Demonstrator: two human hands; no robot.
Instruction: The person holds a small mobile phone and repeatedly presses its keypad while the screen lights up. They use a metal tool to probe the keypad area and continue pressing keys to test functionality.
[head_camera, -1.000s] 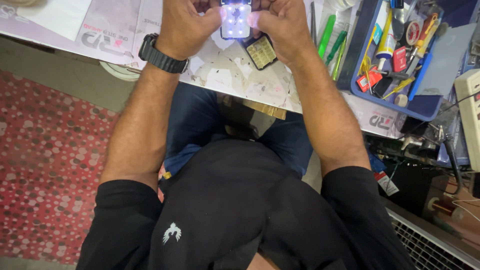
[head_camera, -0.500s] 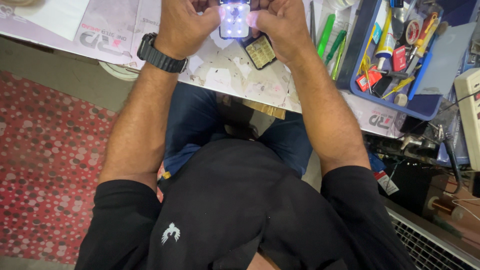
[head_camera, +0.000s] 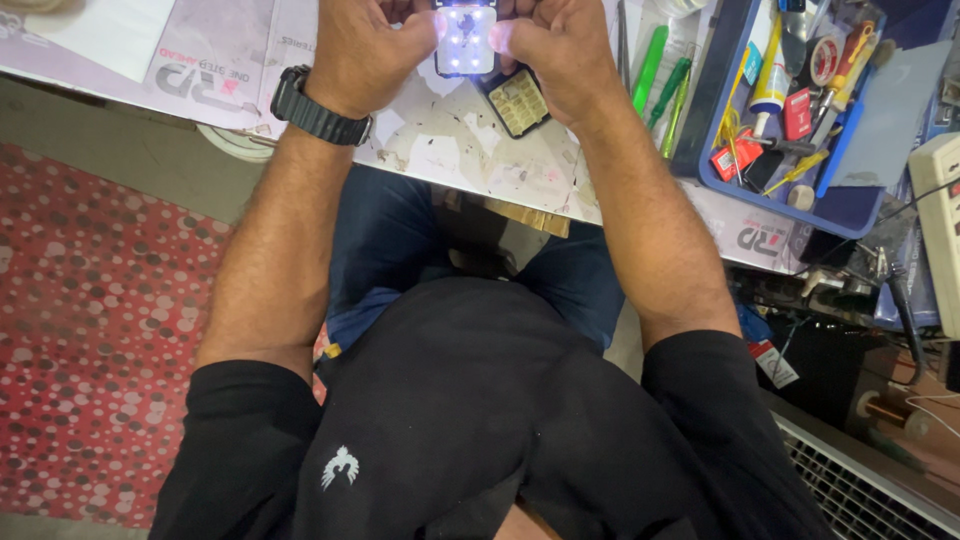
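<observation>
A small flat device (head_camera: 466, 42) with a glowing white panel and lit dots is gripped between both hands at the top of the view, above the table (head_camera: 440, 150). My left hand (head_camera: 368, 52), with a black watch on its wrist, pinches its left edge. My right hand (head_camera: 560, 52) pinches its right edge. Just below the device a dark keypad piece (head_camera: 518, 102) with pale keys lies on the table.
A blue tray (head_camera: 745, 185) at the right holds several tools, a tube and red parts. Green-handled tools (head_camera: 660, 75) lie beside it. A white power strip (head_camera: 940, 210) and cables sit at far right. A red patterned mat (head_camera: 90, 320) covers the floor at left.
</observation>
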